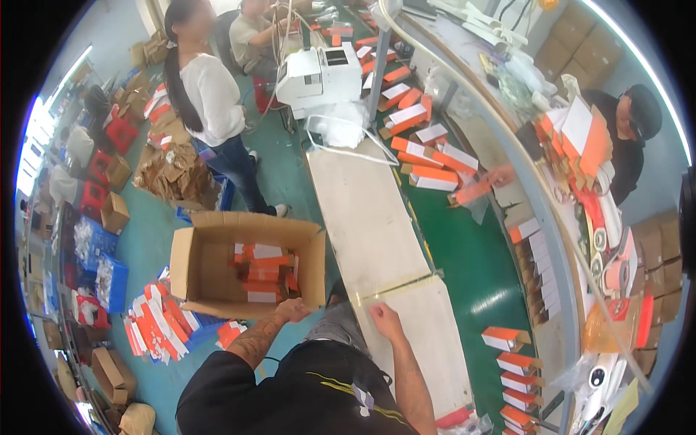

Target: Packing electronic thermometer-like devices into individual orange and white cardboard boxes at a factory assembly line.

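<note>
A large open cardboard carton [206, 284] stands to my left with several orange-and-white small boxes [263, 274] lying inside it. At its near right corner, my left hand [293, 310] has its fingers closed on the carton's edge. My right hand [384, 320] is curled into a loose fist over the pale worktable [362, 196]; nothing sticks out of it. Right of the worktable runs a green conveyor belt [464, 264] carrying orange-and-white boxes [431, 156], some in a heap farther up and several in a row at the near right.
Flattened orange-and-white boxes [159, 322] are piled on the floor at left. A white machine [319, 76] stands beyond the worktable. One person [210, 94] stands past the carton; another person's hand [500, 175] reaches over the belt from the right. Blue crates [112, 283] line the left.
</note>
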Demonstrator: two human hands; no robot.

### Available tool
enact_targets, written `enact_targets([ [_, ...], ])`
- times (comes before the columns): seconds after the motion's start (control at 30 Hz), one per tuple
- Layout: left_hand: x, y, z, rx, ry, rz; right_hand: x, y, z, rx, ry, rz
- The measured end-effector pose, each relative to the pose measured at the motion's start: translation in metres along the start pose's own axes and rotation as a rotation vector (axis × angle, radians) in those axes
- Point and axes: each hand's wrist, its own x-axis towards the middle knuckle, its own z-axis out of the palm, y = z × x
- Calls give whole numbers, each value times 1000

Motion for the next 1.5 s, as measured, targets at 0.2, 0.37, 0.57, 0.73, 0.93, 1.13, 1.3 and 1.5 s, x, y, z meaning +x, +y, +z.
enact_targets([
  [0.2,89,30,-36,-82,4,279,-66,132,16,84,129,357],
  [0.37,144,75,-75,69,69,352,-64,117,18,229,271,503],
  [0.57,135,85,-65,97,-15,416,-49,114,19,38,355,595],
  [0.73,115,0,-5,313,-46,145,-54,110,15,43,294,551],
  [0.93,2,-111,-9,490,-246,-282,-60,122,18,-32,304,447],
  [1.13,0,-202,12,374,9,-106,-49,115,6,-10,295,330],
  [1.3,-8,-221,37,465,-15,-82,-43,113,14,-66,196,328],
  [1.5,3,-298,33,607,146,-160,-57,127,9,-41,209,292],
])
